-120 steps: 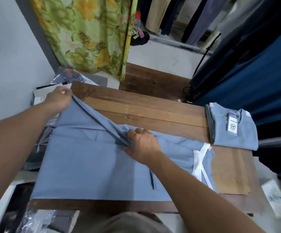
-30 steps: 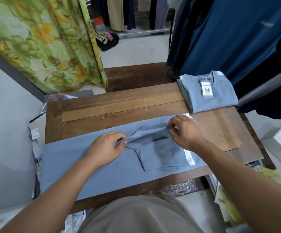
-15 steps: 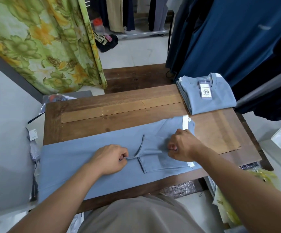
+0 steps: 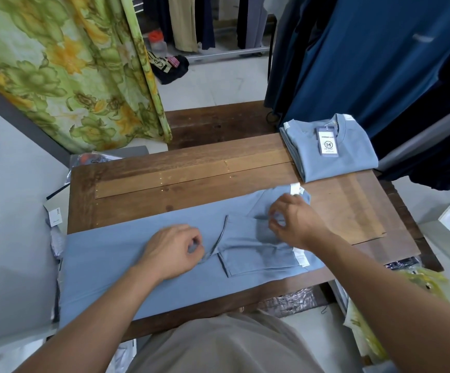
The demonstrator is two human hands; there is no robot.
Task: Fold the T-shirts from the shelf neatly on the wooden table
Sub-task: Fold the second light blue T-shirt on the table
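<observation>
The blue T-shirt (image 4: 105,265) lies flat along the near edge of the wooden table (image 4: 191,170), under both hands. The left hand (image 4: 171,251) rests on its middle, curled fingers pinching the folded sleeve's hem. The right hand (image 4: 295,223) hovers over the sleeve near the collar end, fingers curled; whether it grips the cloth is unclear. A folded T-shirt (image 4: 353,160) sits on the far right corner.

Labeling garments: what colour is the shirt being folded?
Light grey-blue T-shirt with white trim; head view shows it best.

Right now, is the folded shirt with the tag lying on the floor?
No, the folded shirt lies on the wooden table's far right corner.
</observation>
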